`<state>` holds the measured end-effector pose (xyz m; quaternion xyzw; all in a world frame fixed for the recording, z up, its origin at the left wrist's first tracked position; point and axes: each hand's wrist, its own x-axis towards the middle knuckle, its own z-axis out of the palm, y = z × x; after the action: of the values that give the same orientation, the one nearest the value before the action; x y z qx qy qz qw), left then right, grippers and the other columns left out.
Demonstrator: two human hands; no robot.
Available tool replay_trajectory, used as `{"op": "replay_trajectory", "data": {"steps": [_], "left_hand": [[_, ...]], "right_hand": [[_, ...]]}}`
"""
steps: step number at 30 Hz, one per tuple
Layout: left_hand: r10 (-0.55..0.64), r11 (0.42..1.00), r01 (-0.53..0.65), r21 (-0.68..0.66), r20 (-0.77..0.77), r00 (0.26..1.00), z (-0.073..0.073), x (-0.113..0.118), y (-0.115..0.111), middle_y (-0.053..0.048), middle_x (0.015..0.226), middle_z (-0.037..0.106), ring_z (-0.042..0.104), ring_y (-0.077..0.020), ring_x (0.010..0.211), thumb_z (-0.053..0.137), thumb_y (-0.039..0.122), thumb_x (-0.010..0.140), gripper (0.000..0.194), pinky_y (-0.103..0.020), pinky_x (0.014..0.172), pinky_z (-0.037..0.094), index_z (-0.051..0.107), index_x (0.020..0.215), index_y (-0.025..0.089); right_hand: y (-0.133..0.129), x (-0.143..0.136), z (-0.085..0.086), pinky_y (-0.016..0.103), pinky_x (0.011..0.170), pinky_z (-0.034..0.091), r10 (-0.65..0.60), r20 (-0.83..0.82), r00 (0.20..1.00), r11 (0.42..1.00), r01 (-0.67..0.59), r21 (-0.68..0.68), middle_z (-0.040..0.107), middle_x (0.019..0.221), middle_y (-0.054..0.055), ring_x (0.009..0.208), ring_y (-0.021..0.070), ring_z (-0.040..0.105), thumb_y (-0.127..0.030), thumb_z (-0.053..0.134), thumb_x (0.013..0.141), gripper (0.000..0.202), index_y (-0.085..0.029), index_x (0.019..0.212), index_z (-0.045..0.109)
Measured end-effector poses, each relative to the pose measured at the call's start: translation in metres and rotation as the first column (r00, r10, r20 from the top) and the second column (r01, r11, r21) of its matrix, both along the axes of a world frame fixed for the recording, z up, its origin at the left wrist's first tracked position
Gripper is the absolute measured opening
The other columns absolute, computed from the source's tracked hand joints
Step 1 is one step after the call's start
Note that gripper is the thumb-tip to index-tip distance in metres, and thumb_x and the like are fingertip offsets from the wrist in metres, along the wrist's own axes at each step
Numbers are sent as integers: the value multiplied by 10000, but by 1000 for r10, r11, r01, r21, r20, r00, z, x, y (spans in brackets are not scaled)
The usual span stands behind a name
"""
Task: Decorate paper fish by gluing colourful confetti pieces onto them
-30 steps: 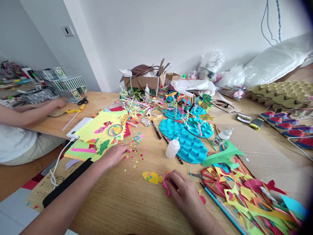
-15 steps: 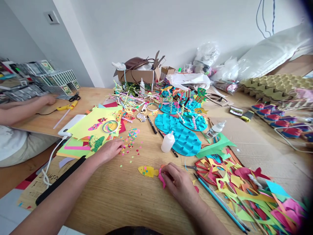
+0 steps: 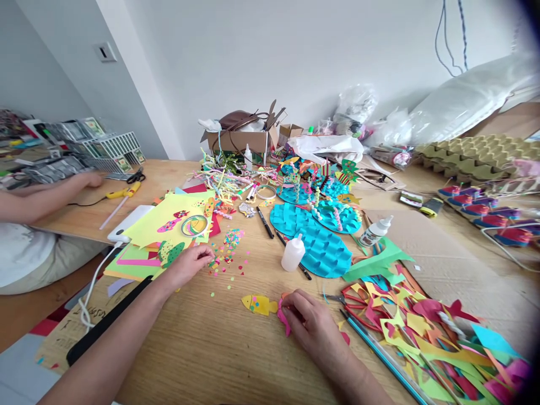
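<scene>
The bent fingers of the right hand (image 3: 310, 320) touch a pink paper cut-out with a wavy edge (image 3: 284, 324), partly hidden beneath them on the wooden surface (image 3: 202, 349); whether they pinch it or only rest on it I cannot tell. The fingers of the left hand (image 3: 189, 265) are curled together at the near edge of a scatter of multicoloured paper confetti (image 3: 233, 239), and whether a piece is between them is too small to see. A flat yellow paper fish with coloured dots (image 3: 258, 304) lies just left of the pink cut-out, its tail towards it. Beyond the right hand stands a translucent white squeeze bottle (image 3: 292, 256), near a bright blue bumpy oval (image 3: 327, 250). To the right, a heap of bright paper scraps (image 3: 439, 351) spreads beside a long teal pencil (image 3: 383, 360). Behind the left hand, a clear ring of tape (image 3: 184, 229) lies on yellow paper sheets (image 3: 147, 225); further left, another person's hand (image 3: 90, 180) rests near a yellow glue gun (image 3: 126, 191)
</scene>
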<state>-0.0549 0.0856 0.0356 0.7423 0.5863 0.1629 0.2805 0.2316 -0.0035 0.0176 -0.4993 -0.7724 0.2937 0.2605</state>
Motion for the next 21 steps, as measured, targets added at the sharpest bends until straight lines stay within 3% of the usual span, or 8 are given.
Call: {"op": "replay_trajectory", "data": {"steps": [3, 6, 8, 13, 21], "left_hand": [[77, 994, -61, -91, 186, 980, 4, 5, -11, 23, 652, 532, 514, -114, 576, 391, 336, 756, 199, -230, 551, 421, 490, 752, 163], [241, 954, -120, -276, 461, 854, 11, 13, -23, 22, 663, 538, 521, -108, 597, 498, 360, 717, 209, -225, 569, 417, 493, 768, 158], [290, 934, -104, -342, 555, 780, 15, 21, -30, 20, 660, 539, 509, -102, 591, 558, 361, 690, 226, -216, 557, 400, 499, 758, 153], [216, 929, 47, -367, 641, 736, 22, 48, -46, 28, 633, 533, 493, -96, 582, 554, 355, 717, 208, -212, 546, 377, 491, 733, 158], [95, 946, 117, -302, 605, 791, 23, 76, -53, 54, 563, 469, 450, -90, 538, 499, 320, 703, 166, -215, 521, 357, 463, 654, 165]], "right_hand": [[-1, -3, 1, 229, 571, 378, -16, -15, 1000, 1000, 16, -13, 548, 711, 18, 635, 128, 513, -137, 413, 807, 129, -173, 765, 529], [-3, -9, 10, 215, 537, 363, -39, -47, 998, 997, 36, -69, 554, 669, 6, 597, 118, 503, -149, 432, 789, 123, -169, 732, 539], [-2, -16, 21, 201, 508, 344, -41, -81, 996, 992, 31, -123, 549, 617, -13, 561, 106, 490, -153, 452, 773, 124, -170, 705, 555], [12, -40, 42, 179, 482, 316, -51, -166, 985, 988, 26, -149, 549, 586, -27, 531, 83, 471, -147, 482, 747, 128, -169, 697, 597], [30, -59, 26, 167, 453, 289, -120, -192, 974, 983, 89, -161, 541, 545, -39, 488, 65, 440, -144, 512, 706, 104, -155, 662, 605]]}}
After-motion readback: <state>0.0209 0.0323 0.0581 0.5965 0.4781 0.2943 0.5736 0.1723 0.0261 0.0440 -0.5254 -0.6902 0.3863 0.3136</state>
